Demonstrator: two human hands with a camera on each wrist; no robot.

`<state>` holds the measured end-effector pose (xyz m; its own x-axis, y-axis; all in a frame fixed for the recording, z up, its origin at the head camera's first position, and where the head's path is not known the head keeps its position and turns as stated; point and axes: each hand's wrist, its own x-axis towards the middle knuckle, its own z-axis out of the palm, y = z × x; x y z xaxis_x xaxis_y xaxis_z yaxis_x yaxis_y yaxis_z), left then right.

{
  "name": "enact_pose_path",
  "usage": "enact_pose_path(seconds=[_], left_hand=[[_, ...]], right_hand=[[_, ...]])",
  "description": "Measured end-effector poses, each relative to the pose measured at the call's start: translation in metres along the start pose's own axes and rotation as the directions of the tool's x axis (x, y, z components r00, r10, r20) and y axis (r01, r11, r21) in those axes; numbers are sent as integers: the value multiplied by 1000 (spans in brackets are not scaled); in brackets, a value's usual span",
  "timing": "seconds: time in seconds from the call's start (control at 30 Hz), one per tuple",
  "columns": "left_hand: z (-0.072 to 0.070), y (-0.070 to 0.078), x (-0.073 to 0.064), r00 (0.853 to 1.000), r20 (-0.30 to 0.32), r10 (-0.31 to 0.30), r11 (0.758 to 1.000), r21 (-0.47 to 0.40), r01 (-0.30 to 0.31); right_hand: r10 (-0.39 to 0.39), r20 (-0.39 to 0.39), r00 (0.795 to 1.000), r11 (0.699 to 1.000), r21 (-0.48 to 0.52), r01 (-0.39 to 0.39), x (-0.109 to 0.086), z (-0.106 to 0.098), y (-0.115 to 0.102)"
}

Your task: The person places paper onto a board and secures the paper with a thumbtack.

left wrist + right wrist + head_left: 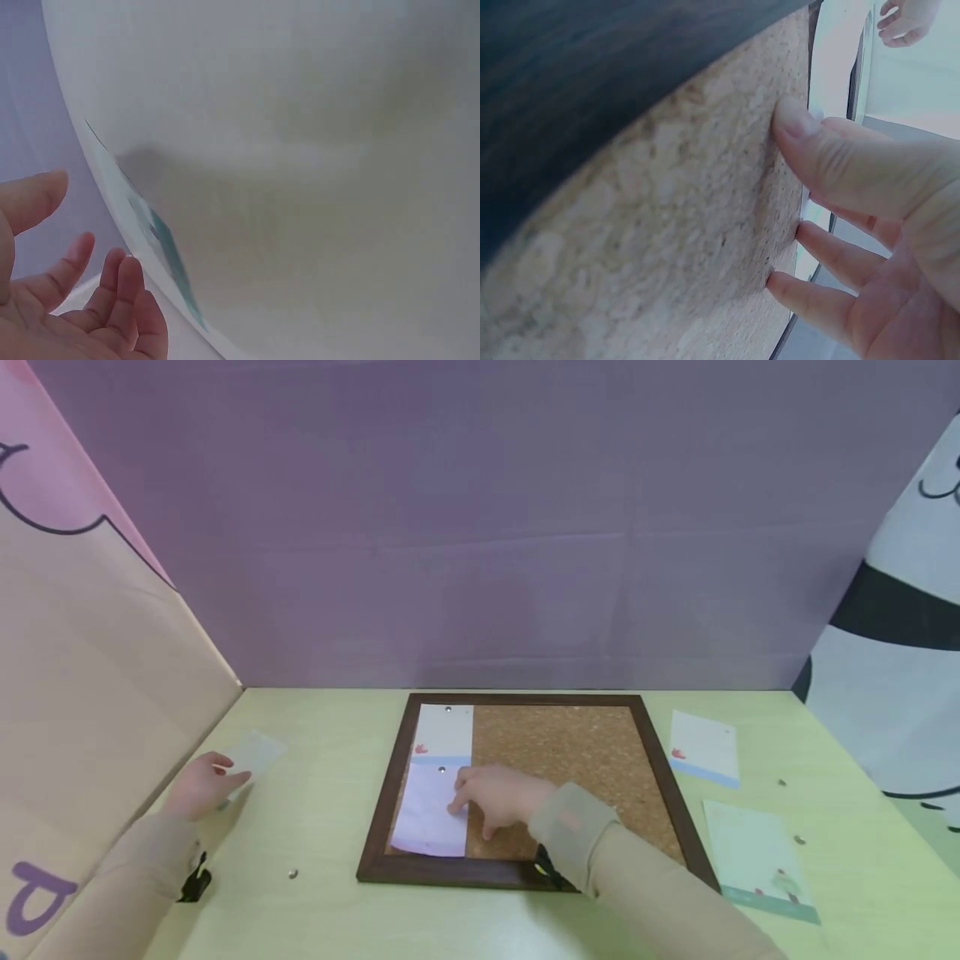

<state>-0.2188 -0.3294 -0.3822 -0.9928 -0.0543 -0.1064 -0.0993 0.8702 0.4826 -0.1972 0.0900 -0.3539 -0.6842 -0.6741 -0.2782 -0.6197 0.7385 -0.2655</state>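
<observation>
A cork board (pixel 558 760) in a dark wooden frame lies on the table. On its left side, a white note sheet with a blue bottom band (pixel 442 731) sits above a lilac note sheet (pixel 427 814), each with a small metal pin near its top. My right hand (pixel 498 795) reaches over the lilac sheet's right edge, its fingertips on or close to the cork (pixel 667 210), nothing gripped. At the far left my left hand (pixel 201 785) hovers by a pale green note sheet (pixel 257 752). Its thumb and fingers are spread apart in the left wrist view, beside that sheet's green-banded edge (pixel 176 262).
Right of the board lie another white note sheet with a blue band (pixel 705 746) and a pale green one (pixel 757 852). Loose pins lie near them, and one pin (pixel 293 873) rests left of the board. A purple backdrop (pixel 480 527) closes off the table's rear.
</observation>
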Motion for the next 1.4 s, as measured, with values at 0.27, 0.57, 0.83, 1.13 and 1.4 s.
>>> enact_pose_path(seconds=[0.27,0.57,0.83,1.13,1.4], left_hand=[[-7,-13,-3,998,36,-46,999,-1,46],[-7,-21,0,995,43,-93,996,16,92],[-9,-29,4,988,63,-140,989,53,137],[-11,-27,10,967,178,-181,982,90,167],[-10,-18,19,959,230,-162,982,133,134]], right_hand=[[-2,-1,1000,1000,-10,2,0,0,0],[-12,-4,1000,1000,-21,12,-2,-1,0],[-2,1,1000,1000,-28,2,-1,0,0],[-2,-1,1000,1000,-29,2,-1,0,-1],[-9,-6,1000,999,-44,9,0,0,0]])
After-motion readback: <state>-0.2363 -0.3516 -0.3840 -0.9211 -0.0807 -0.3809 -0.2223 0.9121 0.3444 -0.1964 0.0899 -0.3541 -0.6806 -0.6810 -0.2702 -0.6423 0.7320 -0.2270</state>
